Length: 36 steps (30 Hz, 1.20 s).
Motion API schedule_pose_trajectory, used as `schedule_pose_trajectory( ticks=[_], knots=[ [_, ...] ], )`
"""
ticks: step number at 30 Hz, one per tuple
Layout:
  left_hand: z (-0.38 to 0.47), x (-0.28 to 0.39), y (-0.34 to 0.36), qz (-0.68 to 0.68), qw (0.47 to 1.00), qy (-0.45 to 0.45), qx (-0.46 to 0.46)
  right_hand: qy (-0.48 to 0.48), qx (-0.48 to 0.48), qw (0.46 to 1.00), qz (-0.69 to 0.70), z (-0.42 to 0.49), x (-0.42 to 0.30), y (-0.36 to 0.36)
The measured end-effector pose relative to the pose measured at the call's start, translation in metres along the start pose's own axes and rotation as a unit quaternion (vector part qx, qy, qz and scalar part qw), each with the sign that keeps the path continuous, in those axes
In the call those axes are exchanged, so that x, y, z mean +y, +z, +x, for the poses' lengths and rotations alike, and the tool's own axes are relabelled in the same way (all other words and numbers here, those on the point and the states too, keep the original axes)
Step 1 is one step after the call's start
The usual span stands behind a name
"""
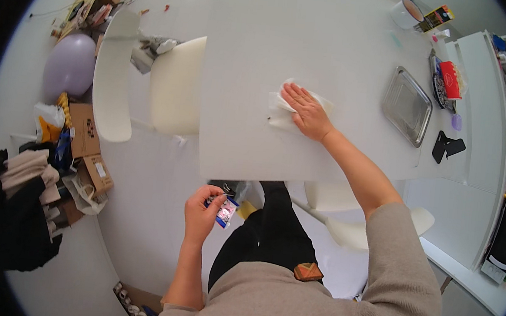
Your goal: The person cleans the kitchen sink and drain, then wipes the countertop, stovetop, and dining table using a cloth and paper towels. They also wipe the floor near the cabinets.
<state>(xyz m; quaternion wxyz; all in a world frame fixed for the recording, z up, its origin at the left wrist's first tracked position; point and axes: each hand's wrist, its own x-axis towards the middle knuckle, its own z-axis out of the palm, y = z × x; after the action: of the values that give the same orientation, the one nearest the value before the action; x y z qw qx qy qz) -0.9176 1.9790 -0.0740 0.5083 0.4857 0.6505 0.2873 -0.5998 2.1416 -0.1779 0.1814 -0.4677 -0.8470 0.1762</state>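
Note:
Flat on top of a crumpled white tissue, my right hand presses it against the white tabletop. A small dark speck lies at the tissue's left edge. My left hand is off the table's near edge, low in front of me. Between its thumb and fingers it pinches a small blue, white and pink wrapper, which looks shiny. Whether anything is inside the wrapper, I cannot tell.
To the right lie a metal tray, a red carton and a black stand. An enamel mug stands far right. White chairs flank the table. A purple balloon and cardboard boxes are at left.

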Motion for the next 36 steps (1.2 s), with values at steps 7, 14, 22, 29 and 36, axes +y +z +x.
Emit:
schedule_pose_trajectory(
  ticks=[7,14,22,29,36],
  knots=[
    [-0.041,-0.034,-0.049,-0.032,0.995,-0.032,0.087,-0.112,-0.067,0.991,0.007,0.001,-0.074,0.034],
    [-0.092,-0.06,-0.073,-0.067,0.987,-0.022,0.142,-0.201,-0.119,0.968,0.088,-0.029,-0.178,0.093],
    [-0.138,-0.109,-0.081,-0.074,0.982,-0.044,0.168,-0.041,-0.11,0.954,0.275,-0.087,-0.228,0.158],
    [-0.134,-0.11,-0.069,-0.073,0.986,-0.032,0.146,0.277,-0.085,0.372,0.882,-0.089,-0.237,0.096],
    [-0.093,-0.066,-0.042,-0.093,0.994,0.014,0.06,0.204,-0.006,0.352,0.914,-0.089,-0.215,0.021]
  ],
)
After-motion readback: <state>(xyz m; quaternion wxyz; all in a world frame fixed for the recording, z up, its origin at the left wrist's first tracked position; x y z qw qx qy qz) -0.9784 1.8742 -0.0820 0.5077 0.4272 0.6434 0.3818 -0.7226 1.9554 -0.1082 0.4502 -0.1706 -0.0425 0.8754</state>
